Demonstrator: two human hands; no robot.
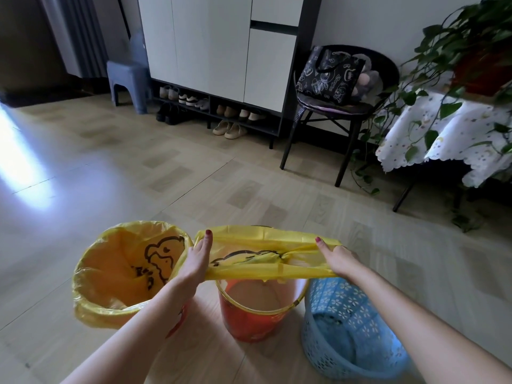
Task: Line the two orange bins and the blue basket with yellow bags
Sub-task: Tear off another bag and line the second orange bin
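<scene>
Three containers in a row on the floor (194, 173), near edge of view. Lined bin (126, 273) at 9 o'clock of the row: bag folded over the rim, done. Bare bin (257, 314) in the middle, no liner yet. Blue basket (346, 328) at 3 o'clock, touching or just beside the bare bin, also unlined.

Second yellow bag (266, 253) stretched flat and taut directly above the bare bin's mouth. Left hand (195, 260) closed on the bag's left end, fingers curled into the film, thumb up. Right hand (339, 259) gripping the right end the same way. Bag mouth looks barely open: layers still bunched at centre.

Step in hand, as judged: opening the bag and seating it on the middle bin. Best done by separating the two layers first, then dropping the closed end into the bin, hooking the far rim at 12 o'clock, then pulling back to 6 o'clock. Thin film, likely to tear if overstretched.

Clearance: tight at 9 and 3 o'clock, neighbours close on both sides; left forearm crosses the lined bin's rim, risk of dragging that liner off. Open floor at 12 o'clock; chair (340, 106) and shoe cabinet (221, 51) well apart.
</scene>
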